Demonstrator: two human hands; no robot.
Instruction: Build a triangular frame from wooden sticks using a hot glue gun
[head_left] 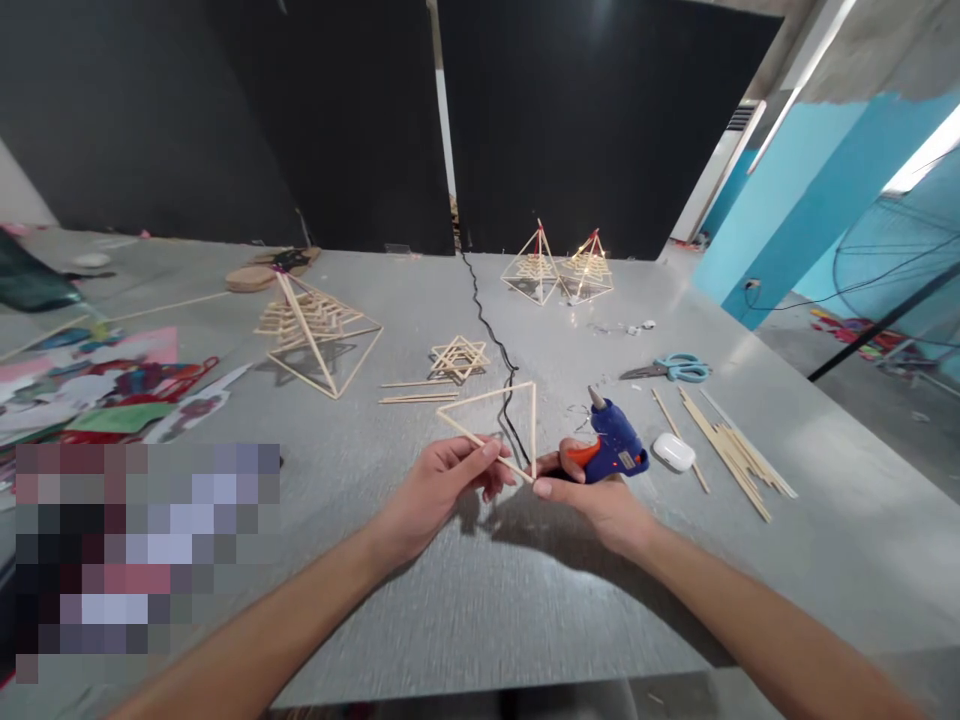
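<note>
My left hand (466,470) pinches one side of a triangle made of three thin wooden sticks (486,398), which is raised over the table. At the triangle's near corner, the thumb of my right hand (581,490) touches the wood. That same hand has its fingers wrapped round a blue glue gun (616,442) with an orange trigger, its nozzle pointing up and away. Just beyond the triangle lies a star-shaped stack of sticks (459,357), with several loose sticks (418,397) beside it.
A stick pyramid (319,330) stands at left, two smaller ones (538,265) at the back. Blue-handled scissors (667,368), a white case (673,452) and cut sticks (731,450) lie at right. A black cord (484,315) crosses the table. Papers (112,390) pile up at left.
</note>
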